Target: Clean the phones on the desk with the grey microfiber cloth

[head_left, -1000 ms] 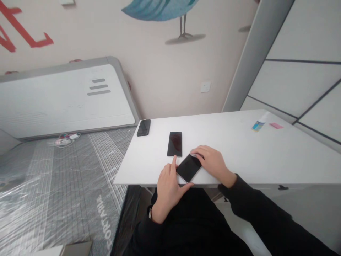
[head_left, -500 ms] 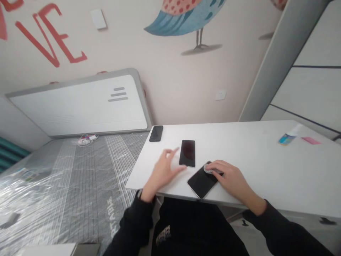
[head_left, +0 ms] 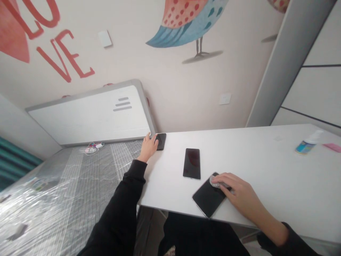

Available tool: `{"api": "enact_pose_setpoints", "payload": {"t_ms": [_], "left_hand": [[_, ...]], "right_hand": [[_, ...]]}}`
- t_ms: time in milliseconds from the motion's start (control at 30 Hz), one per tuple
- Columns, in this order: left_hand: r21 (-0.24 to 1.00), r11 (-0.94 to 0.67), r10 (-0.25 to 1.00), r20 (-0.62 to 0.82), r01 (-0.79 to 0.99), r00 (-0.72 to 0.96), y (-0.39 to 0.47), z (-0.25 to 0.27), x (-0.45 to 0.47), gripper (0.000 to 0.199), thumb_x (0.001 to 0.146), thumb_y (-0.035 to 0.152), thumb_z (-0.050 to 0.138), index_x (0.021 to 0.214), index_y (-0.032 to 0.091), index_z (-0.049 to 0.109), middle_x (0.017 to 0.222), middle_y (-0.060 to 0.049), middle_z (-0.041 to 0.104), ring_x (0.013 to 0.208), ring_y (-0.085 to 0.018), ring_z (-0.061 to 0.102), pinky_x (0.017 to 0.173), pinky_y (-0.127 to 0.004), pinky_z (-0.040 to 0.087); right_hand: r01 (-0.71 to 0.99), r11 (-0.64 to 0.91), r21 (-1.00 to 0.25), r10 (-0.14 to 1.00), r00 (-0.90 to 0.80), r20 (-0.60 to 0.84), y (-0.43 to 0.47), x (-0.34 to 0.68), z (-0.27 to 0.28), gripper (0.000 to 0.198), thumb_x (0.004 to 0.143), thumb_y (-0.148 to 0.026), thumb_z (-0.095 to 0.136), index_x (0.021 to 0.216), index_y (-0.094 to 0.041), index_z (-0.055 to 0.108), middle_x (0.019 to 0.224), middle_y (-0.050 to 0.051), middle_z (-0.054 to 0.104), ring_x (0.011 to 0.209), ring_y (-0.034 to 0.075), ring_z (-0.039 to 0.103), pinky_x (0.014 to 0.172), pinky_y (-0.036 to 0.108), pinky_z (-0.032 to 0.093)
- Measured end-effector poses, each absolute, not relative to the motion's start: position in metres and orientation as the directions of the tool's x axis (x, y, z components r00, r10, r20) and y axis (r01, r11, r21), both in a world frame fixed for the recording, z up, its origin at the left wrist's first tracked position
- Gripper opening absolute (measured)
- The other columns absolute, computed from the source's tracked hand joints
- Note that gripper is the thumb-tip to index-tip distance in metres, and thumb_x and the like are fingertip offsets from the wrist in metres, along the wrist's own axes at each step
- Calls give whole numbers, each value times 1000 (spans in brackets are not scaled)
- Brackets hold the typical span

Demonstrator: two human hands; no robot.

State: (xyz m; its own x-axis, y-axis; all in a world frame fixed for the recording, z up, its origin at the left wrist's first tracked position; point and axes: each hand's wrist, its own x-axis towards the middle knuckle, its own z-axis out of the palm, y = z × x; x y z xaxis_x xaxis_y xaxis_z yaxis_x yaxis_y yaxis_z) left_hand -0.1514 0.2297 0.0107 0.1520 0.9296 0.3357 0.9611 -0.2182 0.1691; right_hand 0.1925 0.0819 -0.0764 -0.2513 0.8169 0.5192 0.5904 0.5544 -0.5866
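Observation:
A black smartphone (head_left: 161,141) lies at the table's back left corner. My left hand (head_left: 148,146) is at its left edge, fingers apart, thumb side over the phone's edge; I cannot tell how firmly it touches. In the middle of the table another dark smartphone (head_left: 191,164) rests face up, untouched by either hand. Nearer to me, a larger black tablet-like device (head_left: 208,199) sits slanted close to the front edge. My right hand (head_left: 236,188) is closed on a small pale grey wad (head_left: 214,181), pressed against the device's upper right part.
A white spray bottle with a blue label (head_left: 306,146) lies or leans at the table's right, beside a pink item (head_left: 333,147). Left of the white table (head_left: 255,156) is a plastic-covered mattress (head_left: 87,192), with a cable bundle (head_left: 93,148) near the headboard (head_left: 90,117).
My left hand has moved forward and left, from beside the middle smartphone to the one at the back corner. My right hand stays on the near device. The view has shifted slightly.

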Motion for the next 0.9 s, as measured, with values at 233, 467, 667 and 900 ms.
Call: {"api": "enact_pose_setpoints", "payload": {"t_ms": [233,467,667,900], "left_hand": [[184,-444,881,269,877,390,105,-21,-97,65,96,54,57,149,21,41,142,-12,58,130,-27,57,110,-40,46],[203,104,964,220,974,-149,225,-3,-132,49,100,40,55,137,8,52,137,-23,58,130,-35,55,107,-52,46],[217,266,942,150,939,-301,307,-17,-131,43,96,41,65,131,18,59,137,-12,59,121,-29,61,100,-53,53],[280,235,965,51,931,-259,334,-30,-142,44,97,41,64,134,18,57,139,-12,58,121,-29,60,101,-53,53]], "right_hand": [[606,548,-577,818,-244,521,82,193,-79,23,97,-28,51,93,-29,74,101,3,78,95,24,74,86,39,60],[623,546,-559,817,-248,521,84,192,-80,22,95,-29,52,93,-29,74,101,3,77,95,25,73,86,42,61],[608,560,-563,809,-254,530,84,191,-81,23,96,-27,53,93,-30,75,99,3,77,94,24,73,86,39,61],[602,560,-569,807,-242,538,83,191,-79,23,96,-27,52,94,-30,74,99,3,77,94,24,73,85,38,61]]}}
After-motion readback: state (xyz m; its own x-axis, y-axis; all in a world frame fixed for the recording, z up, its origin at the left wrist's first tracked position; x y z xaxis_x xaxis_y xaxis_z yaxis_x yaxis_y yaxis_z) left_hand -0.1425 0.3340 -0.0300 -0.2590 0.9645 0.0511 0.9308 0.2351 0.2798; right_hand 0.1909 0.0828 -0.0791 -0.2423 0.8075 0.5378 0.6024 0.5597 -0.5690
